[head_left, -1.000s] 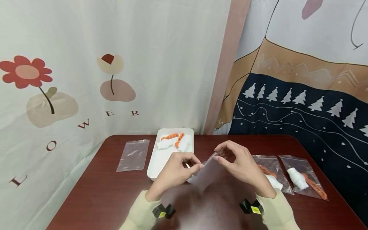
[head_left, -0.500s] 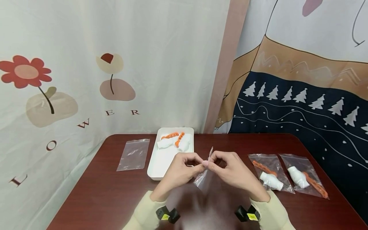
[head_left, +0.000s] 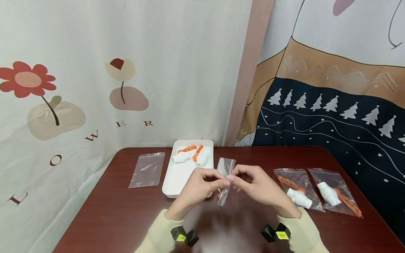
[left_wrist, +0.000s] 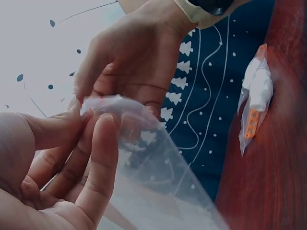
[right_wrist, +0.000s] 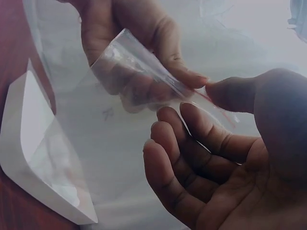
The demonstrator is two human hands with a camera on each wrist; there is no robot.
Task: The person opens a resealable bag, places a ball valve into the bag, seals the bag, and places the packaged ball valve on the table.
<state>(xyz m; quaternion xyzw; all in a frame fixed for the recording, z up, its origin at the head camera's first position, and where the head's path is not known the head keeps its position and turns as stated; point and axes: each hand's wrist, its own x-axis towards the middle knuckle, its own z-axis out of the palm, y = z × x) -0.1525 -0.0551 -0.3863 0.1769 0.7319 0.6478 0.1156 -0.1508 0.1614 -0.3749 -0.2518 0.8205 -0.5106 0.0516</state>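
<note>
Between both hands hangs a clear zip bag [head_left: 226, 166], held above the table in front of the white tray. My left hand [head_left: 198, 184] pinches its top edge between thumb and fingers. Close beside it, my right hand [head_left: 257, 183] pinches the same edge, thumb tips nearly meeting. In the right wrist view the bag [right_wrist: 136, 72] shows a thin red line along its mouth, and nothing is visible inside. The left wrist view shows the bag's film [left_wrist: 163, 167] hanging down below the fingers.
The white tray [head_left: 172, 182] holds white wrapped pieces [head_left: 182, 157] and orange perforated strips [head_left: 197, 153]. A flat zip bag [head_left: 147, 171] lies left of it. On the right lie two bags, each with a white piece [head_left: 299, 198] and an orange strip [head_left: 348, 203]. A curtain stands behind the table.
My hands have come together from farther apart, the right one moving left and down. The bag between them has turned, its edge now running up and down between the fingertips.
</note>
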